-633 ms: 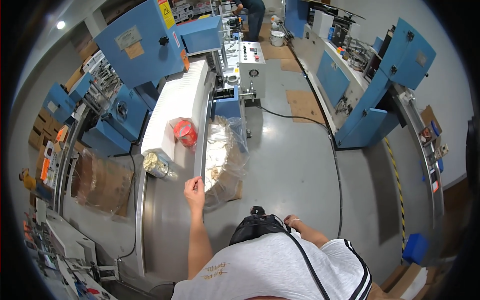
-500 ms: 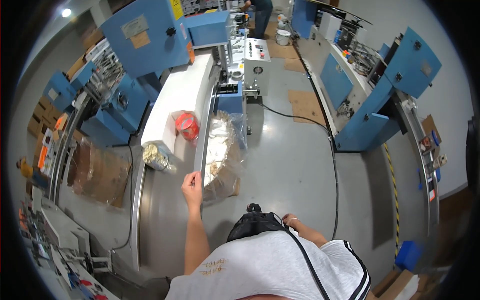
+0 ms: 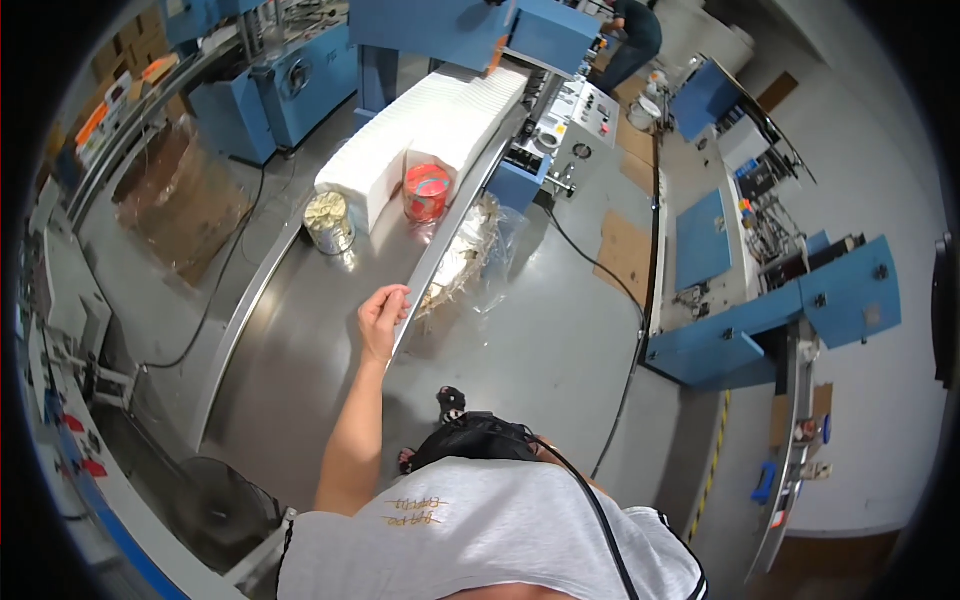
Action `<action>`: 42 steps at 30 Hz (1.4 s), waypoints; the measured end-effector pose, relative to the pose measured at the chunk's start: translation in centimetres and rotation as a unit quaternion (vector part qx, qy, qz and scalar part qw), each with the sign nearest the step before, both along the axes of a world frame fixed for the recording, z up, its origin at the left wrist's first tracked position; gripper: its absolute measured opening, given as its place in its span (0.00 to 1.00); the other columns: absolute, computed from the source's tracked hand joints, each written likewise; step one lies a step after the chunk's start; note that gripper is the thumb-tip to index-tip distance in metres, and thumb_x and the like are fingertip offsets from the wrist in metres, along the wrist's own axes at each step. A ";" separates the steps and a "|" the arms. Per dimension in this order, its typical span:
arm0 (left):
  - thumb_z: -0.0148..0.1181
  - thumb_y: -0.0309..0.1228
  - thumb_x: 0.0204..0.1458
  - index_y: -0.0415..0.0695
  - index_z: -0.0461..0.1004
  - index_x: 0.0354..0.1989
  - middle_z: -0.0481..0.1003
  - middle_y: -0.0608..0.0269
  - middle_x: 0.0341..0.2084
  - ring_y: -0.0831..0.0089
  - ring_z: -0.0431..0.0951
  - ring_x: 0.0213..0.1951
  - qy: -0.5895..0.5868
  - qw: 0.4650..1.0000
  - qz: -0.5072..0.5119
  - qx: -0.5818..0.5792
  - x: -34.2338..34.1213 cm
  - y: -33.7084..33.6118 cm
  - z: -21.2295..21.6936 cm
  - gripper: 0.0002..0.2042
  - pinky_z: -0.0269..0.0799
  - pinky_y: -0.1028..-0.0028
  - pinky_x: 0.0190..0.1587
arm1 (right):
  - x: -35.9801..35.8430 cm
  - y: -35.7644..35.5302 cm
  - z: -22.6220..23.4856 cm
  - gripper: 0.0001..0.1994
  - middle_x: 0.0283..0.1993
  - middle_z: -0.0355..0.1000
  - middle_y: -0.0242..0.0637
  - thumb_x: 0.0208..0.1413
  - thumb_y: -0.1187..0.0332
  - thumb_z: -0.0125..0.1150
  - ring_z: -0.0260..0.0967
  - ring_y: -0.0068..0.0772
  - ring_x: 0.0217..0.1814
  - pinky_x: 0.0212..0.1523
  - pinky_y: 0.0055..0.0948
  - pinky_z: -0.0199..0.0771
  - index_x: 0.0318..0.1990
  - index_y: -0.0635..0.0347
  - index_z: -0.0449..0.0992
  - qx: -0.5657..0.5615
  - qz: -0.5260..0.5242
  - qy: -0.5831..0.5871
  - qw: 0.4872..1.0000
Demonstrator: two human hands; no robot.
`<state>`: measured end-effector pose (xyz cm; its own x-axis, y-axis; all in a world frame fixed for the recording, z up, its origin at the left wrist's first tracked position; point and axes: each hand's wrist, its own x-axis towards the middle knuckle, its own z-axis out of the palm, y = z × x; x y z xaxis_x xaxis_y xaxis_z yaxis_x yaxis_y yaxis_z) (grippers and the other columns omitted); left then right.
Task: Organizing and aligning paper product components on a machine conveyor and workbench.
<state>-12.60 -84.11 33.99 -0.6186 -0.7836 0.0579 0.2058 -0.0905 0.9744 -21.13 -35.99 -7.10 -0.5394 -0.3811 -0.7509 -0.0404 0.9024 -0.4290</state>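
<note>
One hand shows: my left hand (image 3: 381,318), now resting on the right edge rail of the steel conveyor table (image 3: 300,340), having moved onto it, fingers loosely curled, gripping nothing. Right hand out of view. Ahead at the far end: one white paper stack (image 3: 430,130), one red-filled bag (image 3: 427,190), one gold tin (image 3: 329,221).

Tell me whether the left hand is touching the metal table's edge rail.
Touching. In the head view the left hand has its fingers resting on the table's edge rail.
</note>
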 end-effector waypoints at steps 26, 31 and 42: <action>0.49 0.34 0.57 0.35 0.75 0.38 0.73 0.66 0.23 0.83 0.67 0.25 0.035 0.997 0.011 0.068 1.4 -1.1 0.6 0.13 0.63 0.83 0.29 | -13.1 -24.8 20.4 0.11 0.39 0.76 0.46 0.49 0.66 0.55 0.73 0.47 0.44 0.47 0.39 0.72 0.40 0.53 0.77 -0.080 0.339 0.025 0.937; 0.51 0.35 0.56 0.38 0.76 0.38 0.73 0.68 0.23 0.84 0.67 0.25 0.029 0.996 0.017 0.087 1.3 -1.4 0.7 0.13 0.62 0.83 0.28 | -11.2 -32.1 24.3 0.09 0.29 0.75 0.40 0.50 0.67 0.56 0.74 0.36 0.33 0.37 0.32 0.73 0.39 0.55 0.76 -0.186 0.336 -0.001 0.923; 0.59 0.26 0.52 0.38 0.74 0.43 0.75 0.68 0.26 0.86 0.70 0.28 -0.072 0.995 0.063 -0.023 0.4 -0.4 -0.5 0.11 0.67 0.81 0.31 | -9.6 -39.3 39.2 0.11 0.37 0.77 0.37 0.54 0.66 0.57 0.74 0.36 0.39 0.43 0.32 0.72 0.43 0.58 0.76 -0.148 0.570 -0.092 0.803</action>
